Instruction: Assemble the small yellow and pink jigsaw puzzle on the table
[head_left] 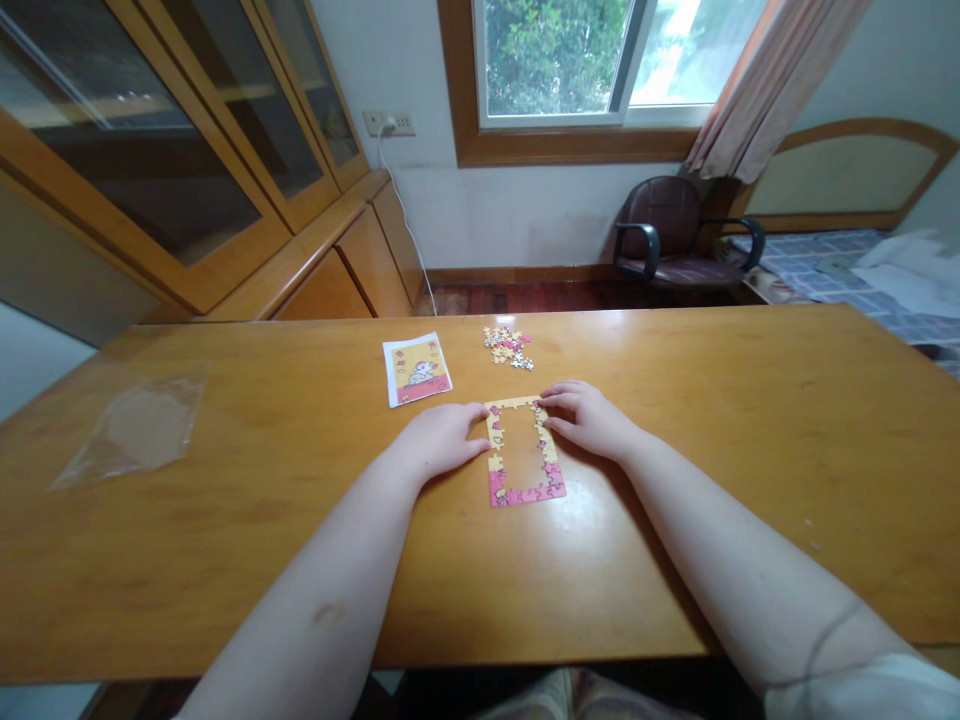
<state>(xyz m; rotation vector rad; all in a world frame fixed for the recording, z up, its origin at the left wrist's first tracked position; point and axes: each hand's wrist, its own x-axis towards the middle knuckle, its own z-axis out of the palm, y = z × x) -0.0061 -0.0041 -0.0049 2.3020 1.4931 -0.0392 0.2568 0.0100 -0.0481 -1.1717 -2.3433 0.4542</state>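
Note:
A rectangular frame of joined jigsaw puzzle pieces (527,495) lies on the table, yellow at the top and pink at the bottom, with bare wood inside it. A small gap shows in its left side. My left hand (444,438) rests at the frame's upper left edge, thumb and fingers apart. On the opposite side, my right hand (586,415) touches the upper right edge with its fingers spread. Beyond the frame sits a small heap of loose puzzle pieces (508,345). The picture card (420,370), yellow and pink with a white cartoon animal, lies left of that heap.
A clear plastic bag (139,425) lies at the left of the wooden table (720,420). Past the table are a glass-doored cabinet (300,230) on the left, a dark office chair (671,235) and a bed (840,260) on the right.

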